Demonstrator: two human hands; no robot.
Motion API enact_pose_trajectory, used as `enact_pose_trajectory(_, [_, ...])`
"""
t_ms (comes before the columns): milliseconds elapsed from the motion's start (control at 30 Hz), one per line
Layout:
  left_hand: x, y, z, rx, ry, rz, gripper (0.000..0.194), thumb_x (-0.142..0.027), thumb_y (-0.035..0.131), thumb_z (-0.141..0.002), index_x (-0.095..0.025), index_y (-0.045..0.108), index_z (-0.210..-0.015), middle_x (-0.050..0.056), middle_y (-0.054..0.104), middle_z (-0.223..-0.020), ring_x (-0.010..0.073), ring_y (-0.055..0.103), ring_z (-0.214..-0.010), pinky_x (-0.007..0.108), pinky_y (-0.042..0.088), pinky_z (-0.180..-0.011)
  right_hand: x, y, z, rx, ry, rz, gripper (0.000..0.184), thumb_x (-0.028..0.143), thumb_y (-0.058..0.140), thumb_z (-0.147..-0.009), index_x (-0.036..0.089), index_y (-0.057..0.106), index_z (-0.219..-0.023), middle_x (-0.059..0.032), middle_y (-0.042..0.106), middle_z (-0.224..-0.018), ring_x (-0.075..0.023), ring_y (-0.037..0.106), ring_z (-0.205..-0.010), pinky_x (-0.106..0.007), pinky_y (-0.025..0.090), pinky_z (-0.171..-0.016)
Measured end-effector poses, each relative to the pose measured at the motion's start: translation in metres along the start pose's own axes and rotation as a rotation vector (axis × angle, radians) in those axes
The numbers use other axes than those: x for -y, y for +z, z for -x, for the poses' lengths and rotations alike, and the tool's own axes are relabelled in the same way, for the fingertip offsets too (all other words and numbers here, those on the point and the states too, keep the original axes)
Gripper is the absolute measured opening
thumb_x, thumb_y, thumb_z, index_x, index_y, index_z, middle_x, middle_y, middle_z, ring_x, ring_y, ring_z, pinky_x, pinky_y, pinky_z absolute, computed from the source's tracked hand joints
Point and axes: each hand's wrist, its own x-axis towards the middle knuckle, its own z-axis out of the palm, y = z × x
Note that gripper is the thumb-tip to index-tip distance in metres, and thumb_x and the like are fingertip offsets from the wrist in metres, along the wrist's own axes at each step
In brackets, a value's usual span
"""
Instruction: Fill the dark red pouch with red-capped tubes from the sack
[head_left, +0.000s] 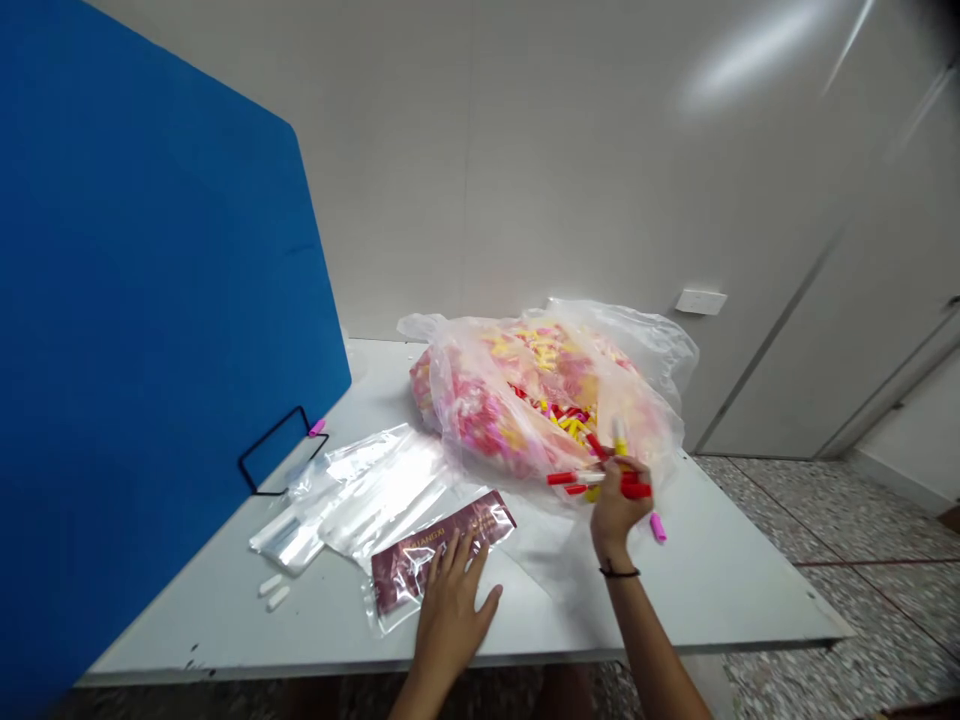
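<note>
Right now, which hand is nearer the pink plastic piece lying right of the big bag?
The right hand: it holds red and yellow markers just beside the pink plastic piece. The left hand rests on a maroon packet, well to its left.

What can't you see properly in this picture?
Head view:
- Pink, yellow and red pieces inside the clear plastic bag: the cloudy film blurs them, so they cannot be counted.
- Red-and-white sticks in the right hand: the fingers hide parts of them.
- Maroon printed plastic packet: the left hand covers part; the lettering is too small.
</note>
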Motion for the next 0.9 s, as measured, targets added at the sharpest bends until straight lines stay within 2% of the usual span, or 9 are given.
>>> enact_pose_trajectory(67, [-0.002,-0.004,0.000,0.025,-0.008,0.014,0.048,-0.034,0.048,-0.085,-0.025,0.048,-0.131,0.007,0.042,-0.142,0.0288,0.036,-0.132,0.051,0.034,-0.104,-0.012,0.002,0.025,0.163,-0.002,0.036,0.017,0.032,0.052,-0.079,0.018,0.055,-0.087,-0.0039,0.063,-0.085,-0.0162,0.061,-0.073,-0.031,0.050,-0.068])
enact_pose_trajectory(167, [-0.004,-0.008,0.000,0.040,-0.008,0.046,0.047,-0.033,0.050,-0.084,-0.025,0.049,-0.130,0.007,0.042,-0.141,0.0287,0.037,-0.131,0.051,0.033,-0.105,-0.032,0.005,0.050,0.475,-0.085,0.137,0.019,0.028,0.047,-0.080,0.018,0.060,-0.090,-0.0056,0.065,-0.089,-0.0176,0.060,-0.081,-0.033,0.049,-0.074])
enact_pose_trajectory(267, [-0.005,-0.010,0.001,0.024,-0.022,0.072,0.043,-0.032,0.050,-0.084,-0.024,0.053,-0.126,0.007,0.047,-0.138,0.0284,0.039,-0.129,0.051,0.034,-0.104,-0.043,0.005,0.059,0.773,-0.184,0.290,0.025,0.022,0.045,-0.079,0.020,0.064,-0.095,-0.0070,0.065,-0.100,-0.0200,0.058,-0.094,-0.034,0.047,-0.083])
enact_pose_trajectory(333, [-0.005,-0.010,0.002,-0.003,-0.032,0.085,0.040,-0.028,0.050,-0.083,-0.025,0.056,-0.123,0.007,0.050,-0.135,0.0284,0.042,-0.127,0.051,0.035,-0.103,-0.046,0.004,0.061,0.883,-0.239,0.414,0.029,0.018,0.046,-0.077,0.021,0.065,-0.098,-0.0083,0.062,-0.106,-0.0218,0.056,-0.098,-0.036,0.046,-0.084])
enact_pose_trajectory(500, [-0.007,-0.015,0.000,-0.043,-0.045,0.133,0.035,-0.022,0.050,-0.082,-0.024,0.059,-0.116,0.006,0.054,-0.130,0.0279,0.045,-0.121,0.050,0.037,-0.100,-0.047,0.004,0.061,0.861,-0.341,0.549,0.033,0.013,0.046,-0.074,0.021,0.066,-0.098,-0.0100,0.060,-0.106,-0.0245,0.052,-0.101,-0.041,0.043,-0.091])
enact_pose_trajectory(633, [-0.010,-0.026,-0.001,-0.056,-0.112,0.230,0.023,-0.018,0.045,-0.084,-0.021,0.063,-0.099,0.005,0.063,-0.101,0.0229,0.055,-0.097,0.043,0.044,-0.086,-0.044,0.001,0.059,0.777,-0.365,0.451,0.032,0.017,0.046,-0.078,0.020,0.063,-0.104,-0.0113,0.053,-0.119,-0.0252,0.044,-0.116,-0.045,0.036,-0.101])
enact_pose_trajectory(733, [-0.012,-0.029,-0.001,-0.080,-0.151,0.279,0.019,-0.018,0.047,-0.083,-0.020,0.063,-0.093,0.005,0.061,-0.094,0.0220,0.054,-0.092,0.040,0.045,-0.082,-0.040,-0.003,0.058,0.730,-0.307,0.363,0.030,0.027,0.041,-0.086,0.020,0.061,-0.108,-0.0107,0.049,-0.126,-0.0234,0.043,-0.121,-0.044,0.036,-0.102])
enact_pose_trajectory(800, [-0.011,-0.027,-0.001,-0.100,-0.146,0.300,0.022,-0.016,0.049,-0.081,-0.021,0.061,-0.098,0.005,0.059,-0.101,0.0227,0.052,-0.097,0.040,0.045,-0.085,-0.039,-0.005,0.058,0.701,-0.226,0.317,0.033,0.034,0.039,-0.089,0.021,0.058,-0.112,-0.0103,0.052,-0.125,-0.0232,0.044,-0.122,-0.045,0.036,-0.102])
enact_pose_trajectory(900, [-0.009,-0.023,-0.006,-0.117,-0.125,0.348,0.032,-0.014,0.050,-0.078,-0.020,0.057,-0.109,0.006,0.056,-0.108,0.0224,0.051,-0.103,0.040,0.044,-0.090,-0.040,-0.005,0.060,0.667,-0.046,0.240,0.043,0.042,0.040,-0.088,0.018,0.049,-0.123,-0.0116,0.060,-0.114,-0.0229,0.055,-0.110,-0.043,0.043,-0.094])
